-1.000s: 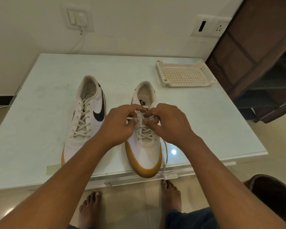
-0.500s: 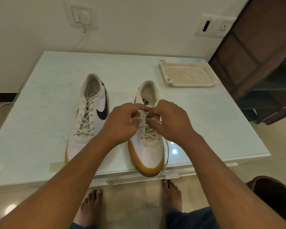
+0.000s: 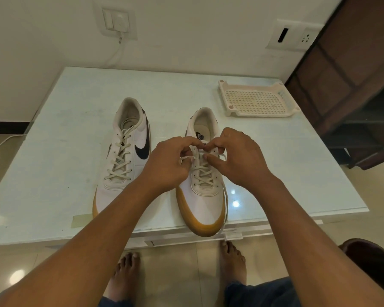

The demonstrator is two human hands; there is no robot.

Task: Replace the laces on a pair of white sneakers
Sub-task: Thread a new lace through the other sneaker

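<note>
A large dark swoosh mark [image 3: 143, 146], a brand sign, stands on the white left sneaker [image 3: 120, 173], on the side facing its pair. On the insole [image 3: 203, 125] of the right sneaker [image 3: 203, 202], a small dark printed logo [image 3: 200, 136] shows a swoosh with what may be brand lettering beneath. It is too small and too hidden to read.

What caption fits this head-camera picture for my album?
The left hand and right hand pinch the cream lace of a white tan-soled sneaker beside its laced twin.

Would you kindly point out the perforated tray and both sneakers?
perforated tray [image 3: 256, 103]: head view, holed floor.
laced sneaker [image 3: 143, 150]: head view, black swoosh.
sneaker being laced [image 3: 203, 208]: head view, white toe.
</note>
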